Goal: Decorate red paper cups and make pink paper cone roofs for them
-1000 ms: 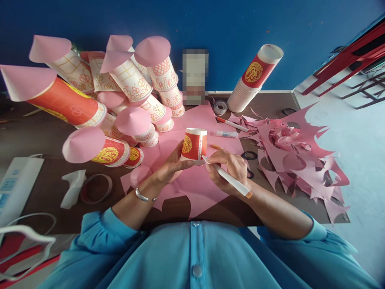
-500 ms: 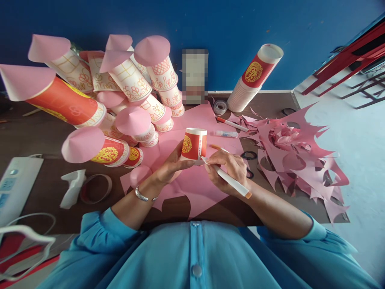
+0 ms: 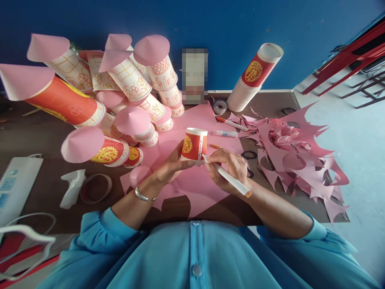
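Note:
My left hand [image 3: 173, 164] is closed around a red and white paper cup [image 3: 194, 145] with a gold emblem, its rim facing up. In my right hand [image 3: 228, 168] is a white marker with an orange end [image 3: 231, 180], gripped like a pen. Its tip is at the cup's lower right side; whether it touches cannot be made out. Beneath both hands lie pink paper sheets [image 3: 198, 188]. Close to my right hand are an orange pen cap [image 3: 214, 146], a glue stick [image 3: 225, 133] and dark-handled scissors [image 3: 249, 155], partly hidden by the hand.
Cup towers with pink paper cones [image 3: 132, 120] crowd the left. At the back right leans a stack of paper cups [image 3: 247, 84], beside a tape roll [image 3: 220, 106]. Pink paper scraps [image 3: 294, 148] pile up on the right. A larger tape ring [image 3: 96, 188] lies at left.
Very little differs. The marker and my right hand have shifted slightly along the lower edge of the cup, which stays in my left hand.

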The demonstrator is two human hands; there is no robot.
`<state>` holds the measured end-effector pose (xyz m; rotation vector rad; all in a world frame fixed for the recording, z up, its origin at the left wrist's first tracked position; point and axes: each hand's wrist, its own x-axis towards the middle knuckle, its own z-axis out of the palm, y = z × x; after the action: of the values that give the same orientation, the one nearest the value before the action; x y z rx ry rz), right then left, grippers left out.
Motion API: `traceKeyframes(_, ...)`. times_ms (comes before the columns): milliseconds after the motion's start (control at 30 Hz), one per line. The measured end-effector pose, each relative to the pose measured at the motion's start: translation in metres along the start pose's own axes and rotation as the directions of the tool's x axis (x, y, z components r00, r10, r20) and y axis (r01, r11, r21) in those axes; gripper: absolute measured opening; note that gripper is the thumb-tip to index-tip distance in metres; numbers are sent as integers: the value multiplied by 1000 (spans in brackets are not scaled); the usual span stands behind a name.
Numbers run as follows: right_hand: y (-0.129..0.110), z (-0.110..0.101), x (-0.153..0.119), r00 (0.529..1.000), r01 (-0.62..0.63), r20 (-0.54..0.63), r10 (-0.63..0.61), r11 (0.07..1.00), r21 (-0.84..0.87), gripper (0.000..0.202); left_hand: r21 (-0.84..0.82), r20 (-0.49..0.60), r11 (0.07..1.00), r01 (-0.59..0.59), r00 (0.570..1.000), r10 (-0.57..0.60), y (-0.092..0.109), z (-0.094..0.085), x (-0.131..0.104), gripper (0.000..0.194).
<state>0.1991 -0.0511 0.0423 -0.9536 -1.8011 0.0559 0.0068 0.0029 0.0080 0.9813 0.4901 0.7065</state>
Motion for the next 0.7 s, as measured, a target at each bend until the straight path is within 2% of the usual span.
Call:
traceKeyframes(233, 1, 2, -3, 999, -28, 20, 28, 1000, 7, 14, -2, -24, 1000, 16, 1000, -16, -2, -1, 0, 56)
traceKeyframes(433, 0, 2, -2, 1000, -18, 21, 18, 1000, 3, 18, -4, 6, 1000, 11, 1000, -11, -1, -1, 0, 54)
traceKeyframes(700, -1, 1, -1, 999, 1, 44, -1, 1000, 9, 15, 2, 15, 1000, 6, 1000, -6, -3, -3, 1, 56)
